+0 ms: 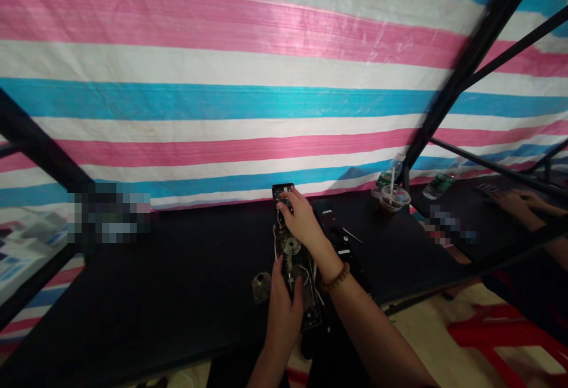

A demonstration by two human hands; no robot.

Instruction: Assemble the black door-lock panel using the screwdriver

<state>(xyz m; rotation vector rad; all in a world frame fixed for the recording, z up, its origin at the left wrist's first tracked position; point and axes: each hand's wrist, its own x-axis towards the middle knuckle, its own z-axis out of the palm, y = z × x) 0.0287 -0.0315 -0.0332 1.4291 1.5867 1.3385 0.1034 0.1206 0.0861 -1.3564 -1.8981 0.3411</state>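
Observation:
A long, narrow black device housing (291,246) lies on the dark table, its inside showing a round metal part, small mechanisms and thin white wires. My left hand (283,299) grips its lower half, thumb and fingers at opposite sides. Over the upper end, my right hand (300,216) has thumb and forefinger bent close together at the inner parts; what they pinch is too small to make out. A small greyish bracket-like part (261,287) sits left of my left hand. To the right lies a second long black panel (344,251) with white labels, partly hidden by my right forearm.
A thin screwdriver-like rod (352,235) lies beside the panel. Farther right stand a lidded drink cup with straw (394,197) and a plastic bottle (384,181). Black metal posts (437,101) frame the table (190,281). At far right are another person's hands (515,201) and a red stool (501,335).

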